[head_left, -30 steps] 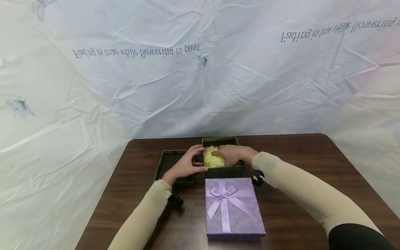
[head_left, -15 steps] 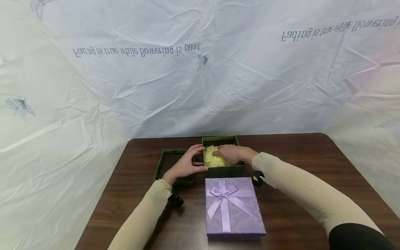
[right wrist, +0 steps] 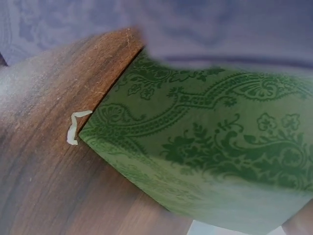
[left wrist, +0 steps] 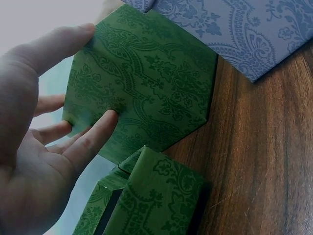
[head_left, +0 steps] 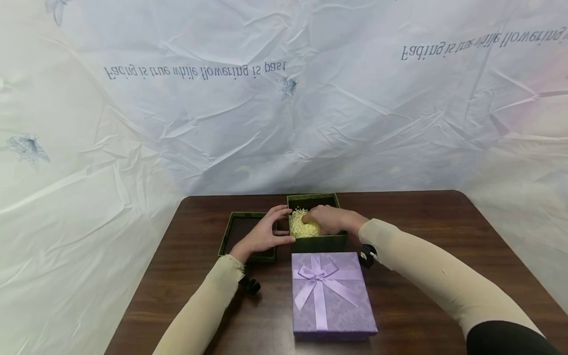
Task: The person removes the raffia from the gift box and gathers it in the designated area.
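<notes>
A green patterned gift box (head_left: 318,243) stands uncovered near the back of the table. Pale yellow shredded paper (head_left: 300,228) fills its near left part. My left hand (head_left: 263,232) touches the box's left side; in the left wrist view its fingertips and thumb, spread apart, rest against the green wall (left wrist: 142,83). My right hand (head_left: 329,220) reaches down inside the box at the right of the shredded paper, thumb toward the paper. Its fingers are hidden, and the right wrist view shows only the box's outer wall (right wrist: 195,132).
Behind my left hand lies a green lid (head_left: 235,234), hollow side up. A purple gift box (head_left: 335,305) with a ribbon bow stands just in front of the green one. One pale paper strip (right wrist: 73,128) lies on the wooden table (head_left: 412,296). Wrinkled white sheeting (head_left: 355,123) hangs behind.
My right hand has worked slightly within the box, and the shredded paper around its thumb has shifted a little. My left hand has stayed in place.
</notes>
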A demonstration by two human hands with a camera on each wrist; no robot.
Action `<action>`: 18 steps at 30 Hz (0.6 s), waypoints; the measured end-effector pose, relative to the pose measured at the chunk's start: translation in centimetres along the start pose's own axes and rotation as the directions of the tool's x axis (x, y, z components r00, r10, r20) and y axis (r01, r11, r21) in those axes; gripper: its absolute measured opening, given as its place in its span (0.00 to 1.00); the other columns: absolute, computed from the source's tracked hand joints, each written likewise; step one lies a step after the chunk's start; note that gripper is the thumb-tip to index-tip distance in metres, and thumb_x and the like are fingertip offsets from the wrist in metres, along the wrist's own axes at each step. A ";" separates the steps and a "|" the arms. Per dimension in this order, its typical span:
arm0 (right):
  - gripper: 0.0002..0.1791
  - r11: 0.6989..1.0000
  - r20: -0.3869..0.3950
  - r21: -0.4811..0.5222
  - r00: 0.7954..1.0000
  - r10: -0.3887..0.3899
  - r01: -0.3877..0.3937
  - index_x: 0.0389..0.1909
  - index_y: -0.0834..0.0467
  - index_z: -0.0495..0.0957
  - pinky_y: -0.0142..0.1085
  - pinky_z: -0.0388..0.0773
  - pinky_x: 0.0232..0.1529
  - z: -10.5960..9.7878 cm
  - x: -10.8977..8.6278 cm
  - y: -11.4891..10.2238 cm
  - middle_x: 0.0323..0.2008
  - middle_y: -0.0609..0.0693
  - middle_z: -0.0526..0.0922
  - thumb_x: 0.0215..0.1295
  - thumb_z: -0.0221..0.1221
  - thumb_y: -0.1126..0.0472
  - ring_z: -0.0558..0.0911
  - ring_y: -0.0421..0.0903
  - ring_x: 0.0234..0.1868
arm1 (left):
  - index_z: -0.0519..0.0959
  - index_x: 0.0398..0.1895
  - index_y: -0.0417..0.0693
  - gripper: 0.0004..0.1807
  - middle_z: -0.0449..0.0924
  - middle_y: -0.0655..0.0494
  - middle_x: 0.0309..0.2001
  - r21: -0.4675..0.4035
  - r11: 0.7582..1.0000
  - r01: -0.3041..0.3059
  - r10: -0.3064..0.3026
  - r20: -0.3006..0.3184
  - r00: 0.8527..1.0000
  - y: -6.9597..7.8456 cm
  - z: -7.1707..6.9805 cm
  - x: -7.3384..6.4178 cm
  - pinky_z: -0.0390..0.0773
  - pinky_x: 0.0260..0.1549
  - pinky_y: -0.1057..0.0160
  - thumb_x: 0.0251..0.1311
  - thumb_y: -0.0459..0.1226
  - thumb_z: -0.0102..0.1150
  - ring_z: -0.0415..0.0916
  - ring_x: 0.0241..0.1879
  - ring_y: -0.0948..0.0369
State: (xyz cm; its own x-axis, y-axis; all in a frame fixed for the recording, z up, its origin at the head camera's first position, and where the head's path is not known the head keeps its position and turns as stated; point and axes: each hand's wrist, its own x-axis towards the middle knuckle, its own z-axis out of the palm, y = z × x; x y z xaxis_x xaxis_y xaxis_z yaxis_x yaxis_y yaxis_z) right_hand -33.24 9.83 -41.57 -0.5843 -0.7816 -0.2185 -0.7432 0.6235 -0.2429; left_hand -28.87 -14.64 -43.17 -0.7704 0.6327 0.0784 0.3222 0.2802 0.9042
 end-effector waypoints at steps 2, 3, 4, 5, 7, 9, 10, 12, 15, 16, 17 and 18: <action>0.27 1.000 -0.025 0.004 1.000 -0.018 0.018 0.58 0.54 0.77 0.44 0.81 0.53 0.1 -0.1 0.0 0.54 0.51 0.82 0.57 0.67 0.70 0.80 0.49 0.55 | 0.57 0.73 0.36 0.42 0.40 0.37 0.76 -0.002 1.000 -0.002 0.002 -0.004 1.000 0.6 0.0 -0.2 0.81 0.54 0.48 0.59 0.34 0.67 0.53 0.70 0.36; 0.27 1.000 -0.038 0.003 0.999 -0.028 0.028 0.58 0.54 0.78 0.44 0.82 0.53 0.1 -0.1 0.0 0.53 0.51 0.82 0.56 0.68 0.70 0.81 0.49 0.54 | 0.57 0.73 0.35 0.41 0.40 0.36 0.76 -0.004 1.000 -0.003 0.003 -0.009 1.000 0.6 0.0 -0.3 0.81 0.54 0.49 0.59 0.34 0.67 0.53 0.70 0.36; 0.27 0.999 -0.050 0.002 0.998 -0.036 0.037 0.57 0.55 0.78 0.43 0.82 0.52 0.1 -0.1 0.0 0.53 0.51 0.82 0.55 0.69 0.69 0.81 0.49 0.54 | 0.57 0.73 0.35 0.41 0.41 0.36 0.76 -0.007 1.000 -0.005 0.005 -0.014 1.000 0.6 0.0 -0.3 0.82 0.53 0.50 0.59 0.34 0.67 0.53 0.70 0.35; 0.27 0.999 -0.061 -0.004 0.997 -0.043 0.043 0.57 0.55 0.78 0.43 0.82 0.52 0.1 -0.2 0.0 0.53 0.51 0.82 0.55 0.70 0.67 0.81 0.49 0.54 | 0.57 0.72 0.34 0.41 0.41 0.36 0.75 -0.011 1.000 -0.007 0.007 -0.019 1.000 0.6 0.0 -0.4 0.82 0.53 0.51 0.59 0.33 0.67 0.53 0.69 0.35; 0.27 0.999 -0.077 -0.012 0.996 -0.048 0.047 0.57 0.55 0.78 0.43 0.82 0.52 0.2 -0.1 0.0 0.53 0.51 0.82 0.54 0.71 0.65 0.81 0.49 0.54 | 0.57 0.73 0.34 0.42 0.41 0.37 0.76 -0.019 1.000 -0.010 0.010 -0.023 1.000 0.5 0.1 -0.3 0.82 0.53 0.52 0.59 0.33 0.67 0.53 0.69 0.35; 0.29 0.999 -0.079 -0.015 0.996 -0.041 0.040 0.58 0.55 0.78 0.43 0.82 0.53 0.1 -0.2 0.0 0.54 0.51 0.82 0.54 0.72 0.64 0.81 0.49 0.55 | 0.57 0.73 0.35 0.42 0.41 0.37 0.76 -0.020 1.000 -0.010 0.010 -0.022 1.000 0.3 0.0 -0.3 0.82 0.53 0.52 0.58 0.34 0.68 0.53 0.69 0.35; 0.29 0.999 -0.078 -0.013 0.996 -0.037 0.036 0.59 0.55 0.78 0.43 0.81 0.54 0.1 -0.2 0.0 0.55 0.51 0.82 0.53 0.72 0.64 0.81 0.49 0.55 | 0.57 0.73 0.36 0.42 0.41 0.38 0.76 -0.018 1.000 -0.007 0.007 -0.020 1.000 0.3 0.0 -0.3 0.82 0.53 0.52 0.58 0.34 0.68 0.53 0.70 0.36; 0.30 1.000 -0.078 -0.008 0.997 -0.029 0.029 0.59 0.55 0.77 0.43 0.81 0.55 0.2 -0.2 0.0 0.56 0.51 0.81 0.54 0.72 0.64 0.80 0.49 0.56 | 0.57 0.73 0.37 0.42 0.40 0.39 0.76 -0.016 1.000 -0.002 0.002 -0.014 1.000 0.3 -0.1 -0.2 0.81 0.54 0.52 0.58 0.35 0.68 0.53 0.70 0.37; 0.30 1.000 -0.080 0.003 0.996 -0.024 0.024 0.60 0.56 0.77 0.43 0.81 0.55 0.2 -0.2 0.1 0.57 0.52 0.81 0.54 0.72 0.64 0.80 0.49 0.57 | 0.56 0.73 0.35 0.43 0.40 0.38 0.76 -0.016 1.000 0.000 0.000 -0.011 1.000 0.3 0.0 -0.2 0.81 0.54 0.50 0.59 0.35 0.67 0.52 0.71 0.37; 0.30 1.000 -0.080 0.005 0.997 -0.020 0.021 0.60 0.56 0.77 0.43 0.81 0.55 0.3 -0.3 0.2 0.57 0.52 0.81 0.54 0.72 0.64 0.80 0.49 0.57 | 0.56 0.73 0.35 0.43 0.40 0.38 0.76 -0.019 1.000 0.001 -0.001 -0.009 1.000 0.4 0.0 -0.2 0.80 0.55 0.49 0.59 0.35 0.67 0.52 0.71 0.37; 0.30 1.000 -0.082 0.007 0.996 -0.018 0.018 0.60 0.56 0.77 0.44 0.81 0.56 0.3 -0.3 0.2 0.57 0.52 0.81 0.54 0.72 0.64 0.79 0.50 0.57 | 0.56 0.73 0.34 0.43 0.39 0.38 0.76 -0.023 1.000 -0.001 0.001 -0.007 1.000 0.4 0.0 -0.2 0.80 0.55 0.47 0.59 0.35 0.67 0.52 0.71 0.36; 0.30 1.000 -0.082 0.008 0.997 -0.014 0.014 0.61 0.56 0.77 0.44 0.80 0.56 0.3 -0.3 0.3 0.57 0.51 0.81 0.54 0.72 0.64 0.79 0.49 0.58 | 0.55 0.73 0.34 0.43 0.39 0.37 0.76 -0.027 1.000 -0.002 0.002 -0.005 1.000 0.5 0.0 -0.2 0.79 0.55 0.46 0.59 0.34 0.67 0.52 0.71 0.36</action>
State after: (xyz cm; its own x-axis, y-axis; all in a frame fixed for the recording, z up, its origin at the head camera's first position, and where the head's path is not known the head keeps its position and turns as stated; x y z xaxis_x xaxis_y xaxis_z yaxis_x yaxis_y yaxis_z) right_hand -33.16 10.27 -41.88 -0.5987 -0.7891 -0.1370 -0.7490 0.6122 -0.2534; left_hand -28.53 -14.63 -42.77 -0.7725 0.6296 0.0827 0.3094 0.2594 0.9149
